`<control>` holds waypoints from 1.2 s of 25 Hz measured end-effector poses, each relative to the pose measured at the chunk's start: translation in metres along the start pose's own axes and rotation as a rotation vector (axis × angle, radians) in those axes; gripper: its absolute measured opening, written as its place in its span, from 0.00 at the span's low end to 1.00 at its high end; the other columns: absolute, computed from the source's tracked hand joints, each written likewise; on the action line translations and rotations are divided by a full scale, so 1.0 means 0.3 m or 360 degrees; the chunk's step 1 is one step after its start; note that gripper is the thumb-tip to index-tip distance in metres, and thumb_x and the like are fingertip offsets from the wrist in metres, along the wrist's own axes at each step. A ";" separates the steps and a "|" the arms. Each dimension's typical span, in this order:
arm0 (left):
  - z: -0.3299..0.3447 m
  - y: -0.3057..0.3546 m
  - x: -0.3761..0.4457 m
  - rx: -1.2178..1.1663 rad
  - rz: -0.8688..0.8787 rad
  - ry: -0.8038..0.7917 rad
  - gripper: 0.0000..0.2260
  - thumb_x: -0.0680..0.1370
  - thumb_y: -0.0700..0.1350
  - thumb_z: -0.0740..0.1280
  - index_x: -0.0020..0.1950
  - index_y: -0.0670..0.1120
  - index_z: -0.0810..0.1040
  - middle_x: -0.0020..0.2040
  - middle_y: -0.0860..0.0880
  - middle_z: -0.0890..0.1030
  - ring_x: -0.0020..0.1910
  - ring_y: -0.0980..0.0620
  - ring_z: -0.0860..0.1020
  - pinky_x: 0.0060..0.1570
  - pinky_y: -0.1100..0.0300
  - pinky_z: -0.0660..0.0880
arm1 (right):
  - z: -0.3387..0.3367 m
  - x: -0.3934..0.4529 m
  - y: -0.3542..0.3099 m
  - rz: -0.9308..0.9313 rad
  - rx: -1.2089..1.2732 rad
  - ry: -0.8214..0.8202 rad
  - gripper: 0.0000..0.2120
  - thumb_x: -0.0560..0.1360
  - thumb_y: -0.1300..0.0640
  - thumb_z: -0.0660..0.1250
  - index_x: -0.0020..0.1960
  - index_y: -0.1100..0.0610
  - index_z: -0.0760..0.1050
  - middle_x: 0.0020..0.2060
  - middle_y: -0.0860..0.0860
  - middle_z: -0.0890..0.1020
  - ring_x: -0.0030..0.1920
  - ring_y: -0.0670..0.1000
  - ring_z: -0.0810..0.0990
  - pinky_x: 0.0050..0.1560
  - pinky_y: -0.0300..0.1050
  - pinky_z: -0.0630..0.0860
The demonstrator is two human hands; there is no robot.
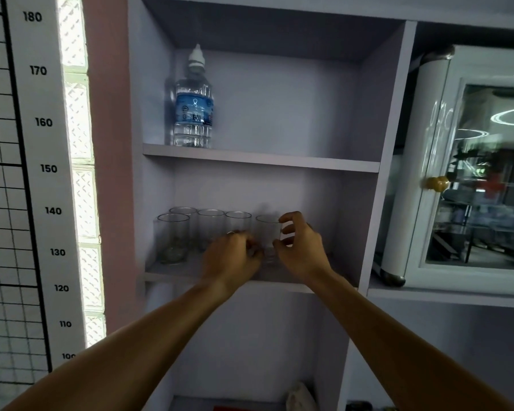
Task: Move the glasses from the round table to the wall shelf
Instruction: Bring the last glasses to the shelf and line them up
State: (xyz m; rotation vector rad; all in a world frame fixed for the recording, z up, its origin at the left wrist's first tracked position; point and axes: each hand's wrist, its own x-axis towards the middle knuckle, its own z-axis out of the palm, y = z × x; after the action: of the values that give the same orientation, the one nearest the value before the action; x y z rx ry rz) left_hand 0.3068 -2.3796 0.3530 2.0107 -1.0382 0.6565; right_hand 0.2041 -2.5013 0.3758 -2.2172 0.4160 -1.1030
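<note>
Several clear glasses stand in a row on the middle board of the lilac wall shelf (190, 269). The front left glass (172, 235) stands free. My right hand (301, 247) curls thumb and fingers around the right side of the rightmost glass (267, 232), which stands on the board. My left hand (232, 258) is blurred, with its fingers curled. It covers the lower part of the neighbouring glass (238, 221) and reaches the rightmost glass's base. Whether it grips a glass is unclear. The round table is out of view.
A water bottle (194, 111) stands on the upper board at the left. A white glass-door cabinet (433, 161) sits to the right of the shelf. A height chart (42, 173) and glass blocks are on the left wall. Objects lie in the compartment below.
</note>
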 end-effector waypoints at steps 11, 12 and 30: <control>-0.030 -0.019 -0.013 -0.0010 -0.0051 -0.0191 0.13 0.74 0.55 0.66 0.31 0.51 0.73 0.34 0.50 0.81 0.38 0.45 0.80 0.31 0.59 0.70 | 0.039 0.018 0.006 -0.0039 -0.0086 -0.0039 0.15 0.72 0.61 0.73 0.56 0.51 0.75 0.54 0.51 0.79 0.48 0.50 0.81 0.39 0.31 0.73; -0.039 -0.027 -0.017 -0.0022 -0.0036 -0.0201 0.10 0.74 0.54 0.66 0.34 0.51 0.77 0.35 0.52 0.82 0.40 0.47 0.81 0.32 0.59 0.72 | 0.039 0.021 0.005 -0.0034 -0.0093 -0.0034 0.15 0.71 0.60 0.72 0.56 0.51 0.75 0.53 0.51 0.79 0.47 0.50 0.81 0.38 0.32 0.73; -0.303 -0.309 -0.124 0.0002 0.0059 0.0138 0.08 0.77 0.46 0.67 0.37 0.47 0.77 0.36 0.54 0.81 0.33 0.56 0.77 0.36 0.66 0.74 | 0.390 0.050 -0.294 -0.0417 0.0037 -0.0474 0.04 0.79 0.51 0.64 0.52 0.50 0.73 0.50 0.52 0.82 0.50 0.53 0.81 0.49 0.45 0.78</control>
State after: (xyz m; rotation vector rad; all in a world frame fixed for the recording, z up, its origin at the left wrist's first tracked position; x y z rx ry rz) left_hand 0.3559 -2.2543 0.3420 1.9501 -1.0258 0.7576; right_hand 0.3069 -2.3967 0.3887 -2.4144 -0.0147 -0.8770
